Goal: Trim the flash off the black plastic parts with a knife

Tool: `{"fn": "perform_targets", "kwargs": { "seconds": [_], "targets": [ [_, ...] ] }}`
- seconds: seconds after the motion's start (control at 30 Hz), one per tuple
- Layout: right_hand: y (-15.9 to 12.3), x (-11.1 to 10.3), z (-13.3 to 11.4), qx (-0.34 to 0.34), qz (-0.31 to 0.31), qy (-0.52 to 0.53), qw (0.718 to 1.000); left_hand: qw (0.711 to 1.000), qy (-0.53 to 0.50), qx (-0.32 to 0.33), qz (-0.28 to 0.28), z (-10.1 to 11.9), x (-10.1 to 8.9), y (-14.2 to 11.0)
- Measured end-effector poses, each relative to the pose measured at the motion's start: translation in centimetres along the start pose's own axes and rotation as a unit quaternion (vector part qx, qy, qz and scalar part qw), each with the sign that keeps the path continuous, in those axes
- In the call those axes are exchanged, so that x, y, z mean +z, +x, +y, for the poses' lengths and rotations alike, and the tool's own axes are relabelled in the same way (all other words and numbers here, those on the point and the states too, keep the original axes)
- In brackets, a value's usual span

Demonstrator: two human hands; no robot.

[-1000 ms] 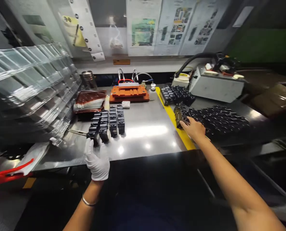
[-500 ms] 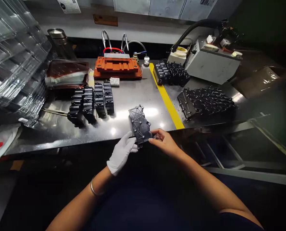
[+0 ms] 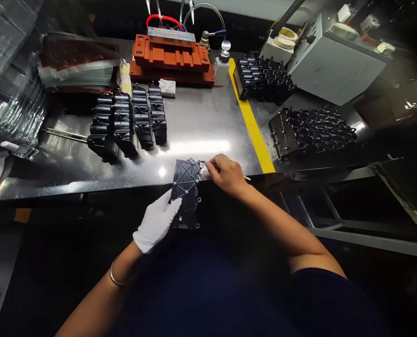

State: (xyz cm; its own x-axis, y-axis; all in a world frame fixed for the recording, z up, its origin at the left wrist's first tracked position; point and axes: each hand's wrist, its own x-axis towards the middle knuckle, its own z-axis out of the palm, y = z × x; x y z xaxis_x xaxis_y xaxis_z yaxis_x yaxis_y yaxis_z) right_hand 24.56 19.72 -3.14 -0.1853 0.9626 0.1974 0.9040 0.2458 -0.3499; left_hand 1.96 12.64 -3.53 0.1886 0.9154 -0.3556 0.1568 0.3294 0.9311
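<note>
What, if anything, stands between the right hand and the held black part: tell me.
Nothing visible blocks it: the right hand, pinching a slim tool, is beside the far right corner of the black part, whose left edge the gloved left hand holds. Whether the tool's tip touches is too small to tell.

I see white glove [image 3: 155,227] on left hand [image 3: 159,220], fabric snug, cuff [image 3: 142,244] stopping at wrist. Past cuff, slim silvery bangle [image 3: 112,275] circles left forearm [image 3: 96,297]. Right hand [image 3: 229,174] bare, right forearm [image 3: 285,222] bare too. Short dark navy sleeve [image 3: 320,288], hem near elbow. Dark navy clothing [image 3: 208,290] on torso; too dim for me to make out seams.
</note>
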Motion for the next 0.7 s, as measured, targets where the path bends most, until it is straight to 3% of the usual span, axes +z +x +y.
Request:
{"fn": "perform_targets", "kwargs": {
  "seconds": [0.4,0.7],
  "targets": [
    [1.9,-0.6,-0.4,-0.059,-0.014,-0.042,0.997,0.998,-0.055,-0.009,-0.025,0.0,-0.3,0.2],
    [1.8,-0.6,-0.7,-0.028,-0.015,-0.042,0.999,0.999,-0.047,-0.012,-0.015,0.1,-0.2,0.3]
  ]
}}
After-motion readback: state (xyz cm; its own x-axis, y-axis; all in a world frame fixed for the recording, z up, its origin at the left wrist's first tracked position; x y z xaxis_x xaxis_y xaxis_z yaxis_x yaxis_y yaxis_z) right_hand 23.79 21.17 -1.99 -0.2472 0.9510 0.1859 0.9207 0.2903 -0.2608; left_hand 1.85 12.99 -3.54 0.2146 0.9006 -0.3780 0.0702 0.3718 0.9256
